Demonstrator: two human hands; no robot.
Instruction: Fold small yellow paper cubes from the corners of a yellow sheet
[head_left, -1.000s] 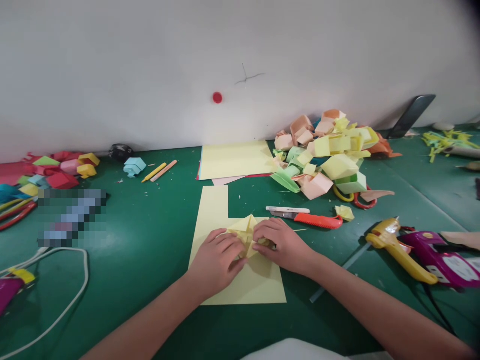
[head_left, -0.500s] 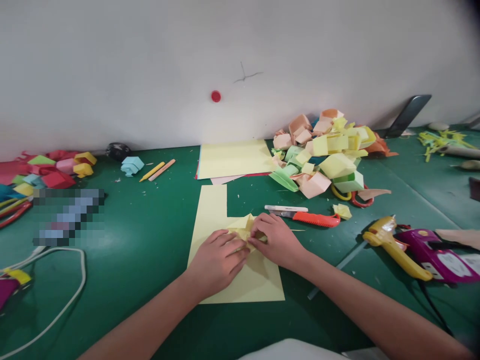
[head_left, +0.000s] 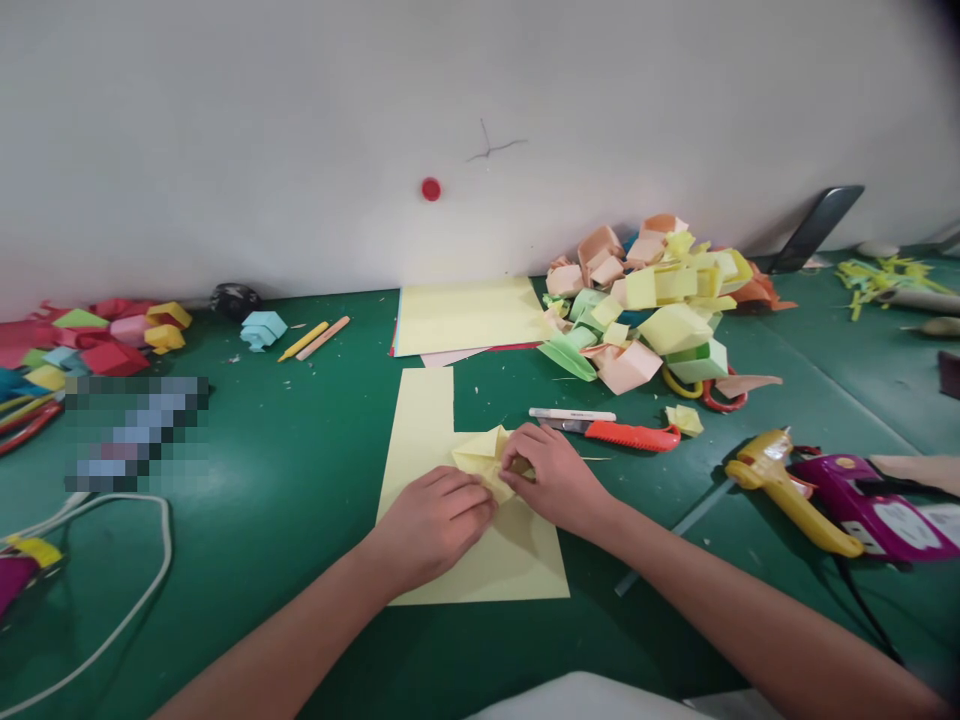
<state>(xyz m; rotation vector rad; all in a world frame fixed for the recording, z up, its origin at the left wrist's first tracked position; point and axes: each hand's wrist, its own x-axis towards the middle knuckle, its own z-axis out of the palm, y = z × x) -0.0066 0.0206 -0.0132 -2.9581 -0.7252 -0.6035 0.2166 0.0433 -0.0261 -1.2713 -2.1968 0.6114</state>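
While the right hand (head_left: 555, 472) is pinching the folded yellow paper (head_left: 476, 457) between thumb and fingers, the left hand (head_left: 441, 520) is resting its fingers along the near side; whether it is gripping is not showing. The folded piece is sitting over a notched yellow sheet (head_left: 517, 570) on the green worktop (head_left: 277, 480). Creases and a raised peak are already showing, suggesting partial shaping; the hands are hiding what is left. Box-shaped paper pieces (head_left: 676, 287) are crowding the right side, one green box (head_left: 706, 366) opening outward, its contents indiscernible.
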